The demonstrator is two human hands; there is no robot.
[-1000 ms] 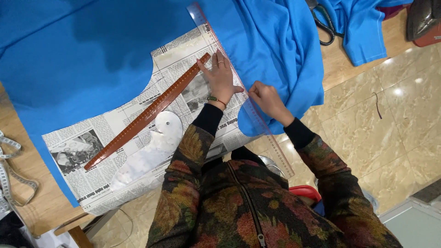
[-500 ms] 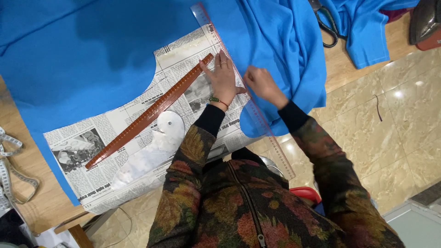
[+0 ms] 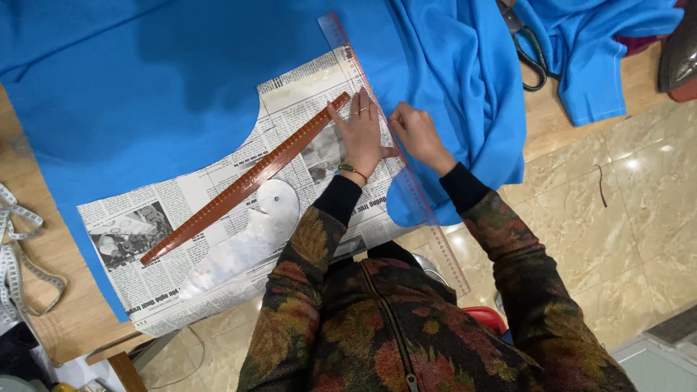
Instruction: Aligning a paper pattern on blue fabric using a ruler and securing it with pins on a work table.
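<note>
Between the 2 hands runs the clear ruler (image 3: 396,152): left hand (image 3: 361,131) pressed flat, open, beside it; right hand (image 3: 415,134) curled at its edge, grip unclear.

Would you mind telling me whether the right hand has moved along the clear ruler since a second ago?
Yes. The right hand has slid up the clear ruler, away from the body, drawing level with the left hand on the newspaper pattern.

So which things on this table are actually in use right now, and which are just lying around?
In use:
left hand flat on the newspaper pattern
right hand at the clear ruler
blue fabric

Lying about:
brown ruler
clear curved template
measuring tape
scissors
</note>
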